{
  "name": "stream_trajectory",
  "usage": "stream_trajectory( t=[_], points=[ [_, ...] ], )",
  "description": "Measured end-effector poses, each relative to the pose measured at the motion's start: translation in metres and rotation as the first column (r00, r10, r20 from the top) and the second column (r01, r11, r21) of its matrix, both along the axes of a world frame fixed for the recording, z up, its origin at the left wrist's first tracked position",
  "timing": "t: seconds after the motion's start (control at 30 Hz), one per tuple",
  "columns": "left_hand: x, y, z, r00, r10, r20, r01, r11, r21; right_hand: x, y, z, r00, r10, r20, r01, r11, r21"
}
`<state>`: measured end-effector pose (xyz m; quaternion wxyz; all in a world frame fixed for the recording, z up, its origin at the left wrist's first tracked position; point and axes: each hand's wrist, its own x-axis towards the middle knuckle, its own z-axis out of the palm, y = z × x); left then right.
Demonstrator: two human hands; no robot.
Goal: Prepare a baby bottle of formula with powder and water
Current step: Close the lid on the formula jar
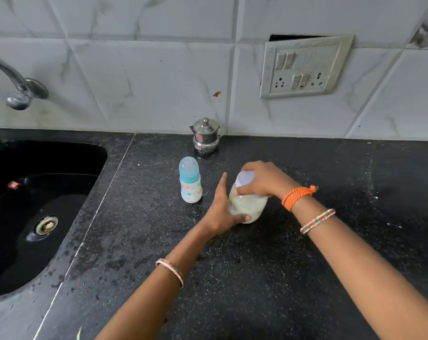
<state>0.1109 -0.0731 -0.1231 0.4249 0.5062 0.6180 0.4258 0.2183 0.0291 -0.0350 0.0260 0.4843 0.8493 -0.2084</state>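
On a black counter (269, 278), the left hand (221, 212) cups a powder jar (248, 204) while the right hand (264, 179) grips its white lid (245, 178); the capped baby bottle (190, 180) stands just beside.

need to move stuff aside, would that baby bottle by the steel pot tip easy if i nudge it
Probably yes: the baby bottle stands upright, tall and narrow. It looks light, likely empty, though its printed body hides any contents, so a nudge up high may topple it. Once down, its round body could roll on the smooth countertop.
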Motion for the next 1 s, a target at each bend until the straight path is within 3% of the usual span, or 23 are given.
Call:
stream_trajectory(
  t=[0.07,0.17,0.3,0.57,0.7,0.83,0.87,0.93,1.0],
  points=[
    [-0.02,0.003,0.023,0.999,0.007,0.054,-0.01,0.999,0.041,-0.002,0.027,0.019,0.997,-0.02,-0.079,0.011,0.994,-0.111],
    [-0.046,0.015,0.069,0.978,0.107,0.181,-0.15,0.958,0.244,-0.013,0.069,0.04,0.985,-0.035,-0.168,0.017,0.994,-0.108],
    [-0.081,0.044,0.121,0.945,0.183,0.27,-0.282,0.875,0.393,-0.044,0.119,0.055,0.997,0.054,-0.056,-0.054,0.998,0.01],
    [-0.144,0.084,0.114,0.958,0.267,0.102,-0.284,0.922,0.262,-0.104,0.169,0.028,0.959,0.203,0.199,-0.215,0.976,0.04],
    [-0.153,0.083,0.094,0.961,0.269,0.07,-0.277,0.942,0.191,-0.116,0.181,0.018,0.956,0.192,0.22,-0.211,0.976,0.062],
    [-0.155,0.077,0.083,0.966,0.246,0.073,-0.255,0.953,0.166,-0.116,0.162,0.018,0.918,0.168,0.36,-0.219,0.97,0.107],
    [-0.155,0.073,0.081,0.966,0.245,0.088,-0.257,0.952,0.166,-0.116,0.147,0.018,0.925,0.152,0.348,-0.218,0.963,0.158],
    [-0.154,0.063,0.077,0.957,0.262,0.124,-0.281,0.945,0.168,-0.114,0.107,0.017,0.971,0.165,0.174,-0.197,0.961,0.192],
    [-0.153,0.048,0.069,0.935,0.321,0.153,-0.345,0.923,0.17,-0.108,0.061,0.01,0.952,0.299,-0.066,-0.299,0.954,0.01]
  ],
)
